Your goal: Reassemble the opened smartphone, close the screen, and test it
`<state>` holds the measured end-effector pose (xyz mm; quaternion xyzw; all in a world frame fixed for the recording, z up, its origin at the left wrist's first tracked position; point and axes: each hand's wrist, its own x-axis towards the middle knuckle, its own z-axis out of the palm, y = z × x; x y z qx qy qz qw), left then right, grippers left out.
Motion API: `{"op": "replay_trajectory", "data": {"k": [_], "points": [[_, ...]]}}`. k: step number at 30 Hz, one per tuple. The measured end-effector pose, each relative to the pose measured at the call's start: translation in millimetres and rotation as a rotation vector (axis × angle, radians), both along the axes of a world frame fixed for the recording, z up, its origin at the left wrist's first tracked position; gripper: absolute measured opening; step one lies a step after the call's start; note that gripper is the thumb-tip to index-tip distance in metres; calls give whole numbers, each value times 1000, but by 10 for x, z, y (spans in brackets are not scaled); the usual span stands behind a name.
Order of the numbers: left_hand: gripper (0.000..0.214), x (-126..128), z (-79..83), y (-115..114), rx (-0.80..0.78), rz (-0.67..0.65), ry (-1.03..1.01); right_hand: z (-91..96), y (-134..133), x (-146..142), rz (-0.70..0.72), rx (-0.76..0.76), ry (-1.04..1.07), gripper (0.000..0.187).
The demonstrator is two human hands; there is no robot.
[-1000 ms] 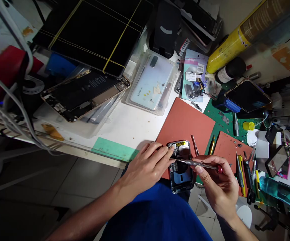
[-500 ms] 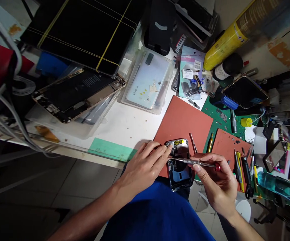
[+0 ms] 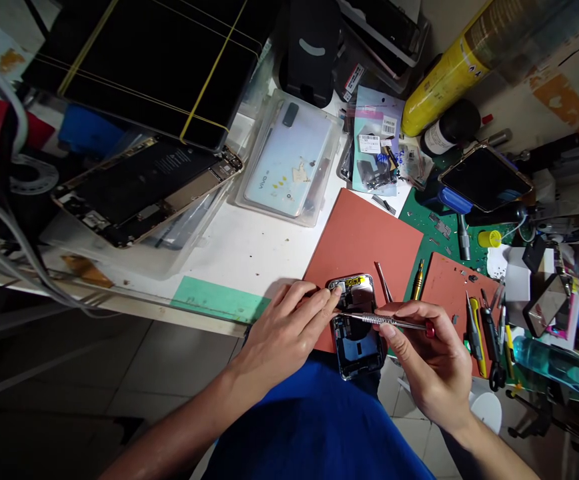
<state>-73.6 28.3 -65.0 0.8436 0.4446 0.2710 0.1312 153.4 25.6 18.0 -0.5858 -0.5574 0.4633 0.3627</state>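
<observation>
Bench (image 3: 249,253): white top, cluttered. Taking the opened phone as clock centre, 12 away from the person, a black panel (image 3: 149,73) crossed with yellow bands sits out at 10. Red-brown mat (image 3: 369,227) spreads toward 12. Phone (image 3: 359,333) lies at the mat's near edge, insides bared, its 6 o'clock end seemingly past that edge, above blue clothing. Across it, nearly level, a slim metal tool (image 3: 372,319), tip toward 9, red cap toward 3.

Main worry: hard pressure on the 6 o'clock end might tip the phone, if it is as poorly supported there as it looks. Lesser one: a sideways push could make the tool skid, scratching inner parts or jabbing the fingers just beside its tip.

Pose: both forearms come in low, from 8 and 4. Left hand (image 3: 294,320) at 9, palm down, fingers close together, fingertips over the phone's 10 o'clock rim; gripping or merely steadying, can't tell. Right hand (image 3: 437,353) at 3, thumb and fingers pinched narrow around the tool. Tip's exact contact: too small to tell.
</observation>
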Motion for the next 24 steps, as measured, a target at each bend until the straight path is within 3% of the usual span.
{"op": "replay_trajectory", "data": {"k": [18,21,24], "points": [[45,22,26,13,35,34,-1,49,66,26,-45,-51,20,20],[46,33,1,11,52,47,-14,58,44,36,-48,27,-40,22],[43,35,-18,2,39,54,-22,52,32,20,-8,249,-205,38]]}}
